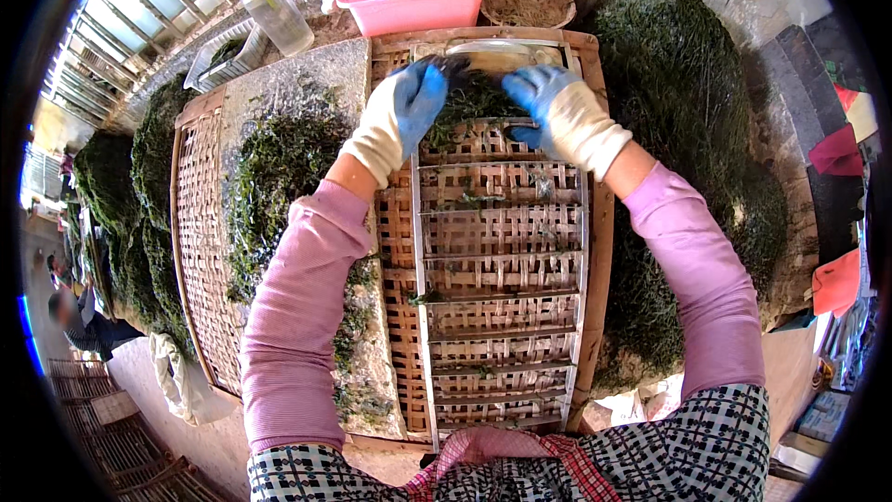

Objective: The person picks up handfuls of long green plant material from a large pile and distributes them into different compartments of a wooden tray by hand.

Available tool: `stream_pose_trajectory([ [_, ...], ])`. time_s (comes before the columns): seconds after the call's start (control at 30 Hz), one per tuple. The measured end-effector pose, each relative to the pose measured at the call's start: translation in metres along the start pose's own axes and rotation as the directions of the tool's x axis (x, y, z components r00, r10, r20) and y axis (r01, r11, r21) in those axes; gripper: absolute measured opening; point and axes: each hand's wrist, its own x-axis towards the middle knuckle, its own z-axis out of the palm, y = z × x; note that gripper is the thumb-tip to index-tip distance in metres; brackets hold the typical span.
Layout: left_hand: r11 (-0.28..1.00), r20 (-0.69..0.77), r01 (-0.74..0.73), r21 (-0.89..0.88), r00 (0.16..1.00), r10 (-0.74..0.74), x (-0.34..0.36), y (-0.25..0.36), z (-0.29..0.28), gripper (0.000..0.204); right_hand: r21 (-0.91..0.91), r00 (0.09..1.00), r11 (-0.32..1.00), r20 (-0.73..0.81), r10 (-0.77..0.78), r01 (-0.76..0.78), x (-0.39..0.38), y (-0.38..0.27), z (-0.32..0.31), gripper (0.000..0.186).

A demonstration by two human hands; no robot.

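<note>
A metal frame with crossbars (502, 297) lies on a woven bamboo mat (395, 251) in front of me. Dark green seaweed (474, 102) is heaped in its far section, between my two gloved hands. At the frame's far left corner, my left hand (415, 104) is closed, with a blurred dark tuft of seaweed at its fingertips. Opposite it, my right hand (548, 110) reaches over the heap's right side, thumb and fingers apart. Both gloves are white with blue fingers. A few seaweed scraps cling to the bars and mat nearer me.
More seaweed (279, 167) covers a board left of the mat; a large pile (669, 112) stands at right. Behind are a pink basin (418, 11), a round basket (528, 5), a bottle (276, 14) and a white tray (229, 63). A person (88, 325) is far left.
</note>
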Motion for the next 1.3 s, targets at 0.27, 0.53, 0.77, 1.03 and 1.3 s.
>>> stream_pose_trajectory([
  [0.27,0.957,-0.173,0.041,0.288,0.985,0.010,-0.003,-0.077,-0.020,0.048,-0.190,0.985,0.967,0.059,-0.163,0.171,0.060,-0.068,0.025,0.037],
  [0.53,0.919,-0.085,0.068,0.387,0.996,-0.038,-0.016,-0.021,-0.017,0.052,0.413,0.858,0.752,0.239,0.455,-0.514,0.052,-0.013,0.016,0.037],
  [0.77,0.536,0.081,-0.220,0.815,0.959,0.270,-0.055,-0.002,0.043,0.047,0.598,0.918,0.723,0.055,0.393,-0.345,0.026,-0.014,0.013,0.019],
  [1.03,0.508,-0.180,0.095,0.856,0.976,0.120,-0.046,-0.012,0.042,0.046,0.384,0.860,0.808,-0.066,0.507,-0.447,0.048,-0.002,-0.007,0.023],
  [1.3,0.524,-0.202,-0.026,0.852,0.905,0.373,-0.043,-0.019,0.042,0.034,0.536,0.931,0.765,0.131,0.342,-0.356,0.074,0.029,0.041,0.027],
])
